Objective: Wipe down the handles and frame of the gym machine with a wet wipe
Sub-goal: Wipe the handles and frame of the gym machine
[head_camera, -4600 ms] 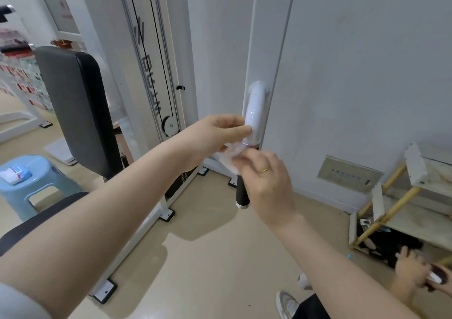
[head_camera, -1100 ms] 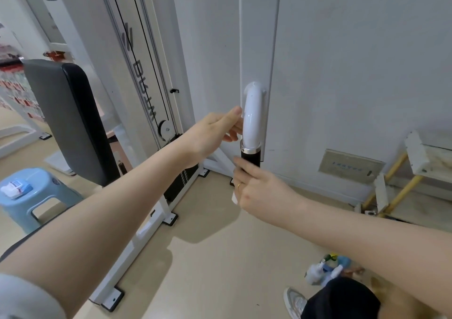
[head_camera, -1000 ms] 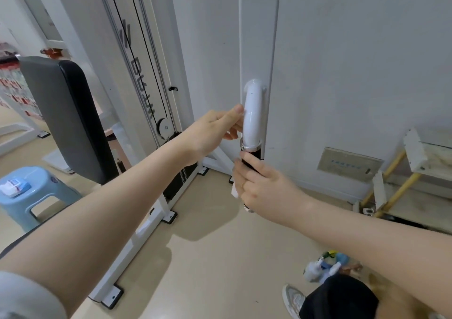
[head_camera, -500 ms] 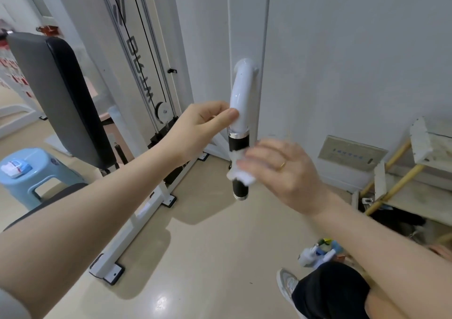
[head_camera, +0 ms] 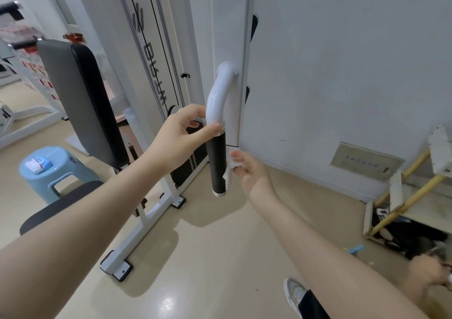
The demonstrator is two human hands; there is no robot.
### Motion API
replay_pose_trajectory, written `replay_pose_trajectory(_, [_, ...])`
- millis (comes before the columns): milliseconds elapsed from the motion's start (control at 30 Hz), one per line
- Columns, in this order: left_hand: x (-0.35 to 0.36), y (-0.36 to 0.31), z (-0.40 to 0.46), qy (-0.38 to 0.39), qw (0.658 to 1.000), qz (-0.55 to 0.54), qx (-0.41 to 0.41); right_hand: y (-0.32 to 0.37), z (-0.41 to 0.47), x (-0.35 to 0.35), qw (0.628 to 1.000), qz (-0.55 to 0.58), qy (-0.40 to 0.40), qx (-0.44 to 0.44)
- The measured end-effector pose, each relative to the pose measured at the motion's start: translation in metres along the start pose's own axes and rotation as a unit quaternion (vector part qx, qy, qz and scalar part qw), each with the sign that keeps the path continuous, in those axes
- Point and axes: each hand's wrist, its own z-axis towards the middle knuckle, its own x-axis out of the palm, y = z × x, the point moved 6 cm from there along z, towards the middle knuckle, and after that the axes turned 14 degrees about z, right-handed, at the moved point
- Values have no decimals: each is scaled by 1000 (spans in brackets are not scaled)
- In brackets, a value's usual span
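Note:
A curved white handle [head_camera: 216,98] hangs from the white machine frame [head_camera: 227,25], ending in a black grip [head_camera: 216,164] with a chrome end cap. My left hand [head_camera: 181,137] pinches the white tube just above the black grip. My right hand [head_camera: 249,172] is to the right of the grip and presses a white wet wipe [head_camera: 230,174] against its right side. Part of the wipe is hidden behind the grip.
A black padded backrest [head_camera: 80,103] and seat [head_camera: 61,203] stand at the left, with a blue stool [head_camera: 49,169] carrying a wipe packet [head_camera: 39,164]. Frame feet [head_camera: 117,267] rest on the beige floor. A wooden rack [head_camera: 411,191] is at the right. Another person's hand [head_camera: 428,277] and shoe [head_camera: 294,294] are low right.
My right hand has shifted with the wipe from the front of the black grip to its right side, lower down. My left hand slid down to the tube's lower end.

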Motion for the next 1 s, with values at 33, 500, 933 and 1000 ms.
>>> replay_pose_trajectory(33, [-1, -1, 0, -2, 1000, 1, 1, 6, 4, -7, 998, 18, -51, -24])
replay_pose_trajectory(500, [5, -14, 0, -6, 998, 50, 41, 46, 7, -22, 993, 55, -31, -97])
replay_pose_trajectory(933, [0, -13, 0, -5, 999, 34, 26, 63, 3, 4, 951, 149, 270, 0])
replay_pose_trajectory(1000, [-1, -14, 0, -7, 999, 29, 21, 69, 8, 0, 959, 72, 272, -20])
